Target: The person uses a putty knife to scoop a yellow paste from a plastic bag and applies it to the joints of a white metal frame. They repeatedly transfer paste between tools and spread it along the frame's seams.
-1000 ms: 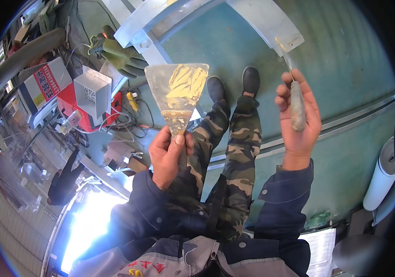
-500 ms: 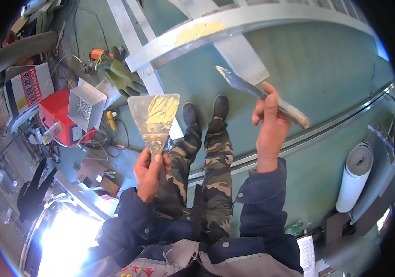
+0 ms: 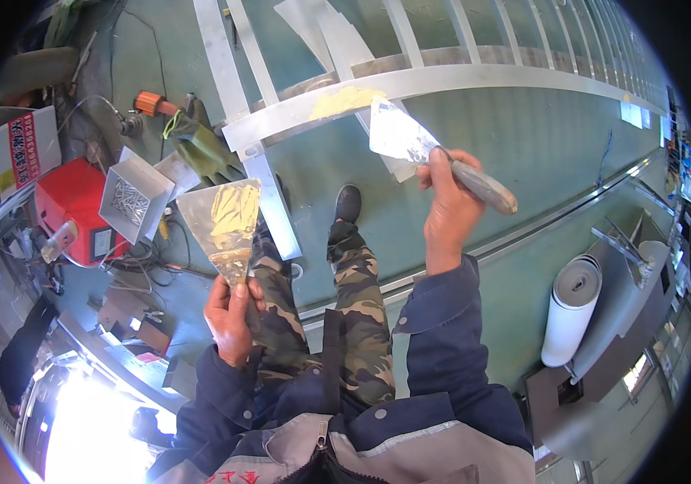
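Observation:
Fingers wrapped round its handle, my left hand holds a wide putty knife with its blade pointing away from me. Yellow putty is heaped on that blade. In my right hand is a second putty knife, gripped by its worn grey handle, its shiny blade tilted up and to the left. Beyond the right blade runs a pale metal frame with upright bars. A yellow smear of putty covers part of its rail, close to the blade tip; whether they touch I cannot tell.
To the left stand a red machine, a metal box of screws and an orange-ended power tool, with green gloves nearby. Cables cross the floor. At right lies a white roll beside a long metal track.
The view has shifted, showing more of the barred frame. My right hand has turned its putty knife so the blade's flat face shows. The left hand still holds its loaded knife. One foot has stepped.

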### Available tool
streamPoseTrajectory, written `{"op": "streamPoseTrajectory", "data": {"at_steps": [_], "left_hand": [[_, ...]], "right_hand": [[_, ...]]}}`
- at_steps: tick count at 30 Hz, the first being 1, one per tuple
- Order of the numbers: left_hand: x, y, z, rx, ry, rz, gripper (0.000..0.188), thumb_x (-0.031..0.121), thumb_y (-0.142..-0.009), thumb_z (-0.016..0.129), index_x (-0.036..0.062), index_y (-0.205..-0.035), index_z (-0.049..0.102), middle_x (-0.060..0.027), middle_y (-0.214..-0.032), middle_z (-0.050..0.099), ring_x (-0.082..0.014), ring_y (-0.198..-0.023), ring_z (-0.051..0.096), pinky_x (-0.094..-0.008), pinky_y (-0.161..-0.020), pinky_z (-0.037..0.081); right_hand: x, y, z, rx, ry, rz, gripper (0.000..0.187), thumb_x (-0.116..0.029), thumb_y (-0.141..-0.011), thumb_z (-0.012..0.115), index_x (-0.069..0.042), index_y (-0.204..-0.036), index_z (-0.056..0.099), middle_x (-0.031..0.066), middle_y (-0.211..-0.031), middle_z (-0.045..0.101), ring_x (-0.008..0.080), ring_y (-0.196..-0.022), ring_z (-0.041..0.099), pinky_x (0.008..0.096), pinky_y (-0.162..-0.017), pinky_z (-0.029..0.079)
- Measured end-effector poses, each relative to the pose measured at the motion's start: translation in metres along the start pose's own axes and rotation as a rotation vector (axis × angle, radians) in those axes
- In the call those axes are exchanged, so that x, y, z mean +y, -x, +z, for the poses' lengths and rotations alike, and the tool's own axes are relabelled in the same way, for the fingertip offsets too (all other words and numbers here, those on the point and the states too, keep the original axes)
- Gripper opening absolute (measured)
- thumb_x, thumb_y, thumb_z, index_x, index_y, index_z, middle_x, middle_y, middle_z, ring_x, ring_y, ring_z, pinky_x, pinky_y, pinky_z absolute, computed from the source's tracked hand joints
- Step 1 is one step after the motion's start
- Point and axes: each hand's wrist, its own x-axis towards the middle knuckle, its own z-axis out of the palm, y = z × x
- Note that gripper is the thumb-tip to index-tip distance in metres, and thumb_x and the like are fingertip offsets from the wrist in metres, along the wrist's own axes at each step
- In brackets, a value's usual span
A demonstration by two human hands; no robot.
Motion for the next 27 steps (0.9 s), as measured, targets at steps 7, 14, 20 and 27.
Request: {"op": "streamPoseTrajectory", "data": {"at_steps": [7, 14, 20, 27], "left_hand": [[0.021, -0.033, -0.028, -0.067, -0.003, -0.043, 0.023, 0.016, -0.103, 0.056, -0.0025, -0.117, 0.057, -0.0077, -0.09, 0.061, -0.0137, -0.073, 0.056, -0.0277, -0.067, 0.048], [0.045, -0.072, -0.063, -0.134, -0.063, -0.05, 0.025, 0.017, -0.103, 0.056, -0.0031, -0.118, 0.056, -0.0077, -0.088, 0.061, -0.0134, -0.073, 0.056, -0.0274, -0.067, 0.048], [0.055, -0.088, -0.069, -0.159, -0.122, -0.051, 0.027, 0.022, -0.104, 0.056, -0.0018, -0.116, 0.056, -0.0072, -0.088, 0.058, -0.012, -0.07, 0.053, -0.0252, -0.064, 0.044], [0.06, -0.101, -0.072, -0.173, -0.103, -0.072, 0.026, 0.021, -0.103, 0.056, -0.0022, -0.117, 0.056, -0.0066, -0.086, 0.059, -0.0117, -0.07, 0.053, -0.025, -0.065, 0.044]], "right_hand": [[0.006, -0.012, 0.03, 0.0, 0.466, -0.349, 0.018, -0.01, -0.093, 0.071, 0.0, -0.107, 0.067, 0.0076, -0.097, 0.071, 0.0173, -0.086, 0.066, 0.0327, -0.077, 0.054], [0.022, -0.019, 0.062, -0.133, 0.819, -0.729, 0.018, -0.004, -0.088, 0.071, -0.002, -0.106, 0.07, 0.014, -0.1, 0.07, 0.0304, -0.088, 0.067, 0.0376, -0.078, 0.054], [0.026, -0.024, 0.072, -0.122, 0.926, -0.778, 0.022, -0.001, -0.087, 0.071, -0.003, -0.109, 0.069, 0.014, -0.1, 0.07, 0.033, -0.088, 0.066, 0.0392, -0.078, 0.054], [0.034, -0.017, 0.08, -0.101, 1.04, -0.752, 0.026, 0.0, -0.085, 0.072, -0.004, -0.11, 0.07, 0.0129, -0.1, 0.068, 0.0312, -0.088, 0.065, 0.0383, -0.077, 0.054]]}}
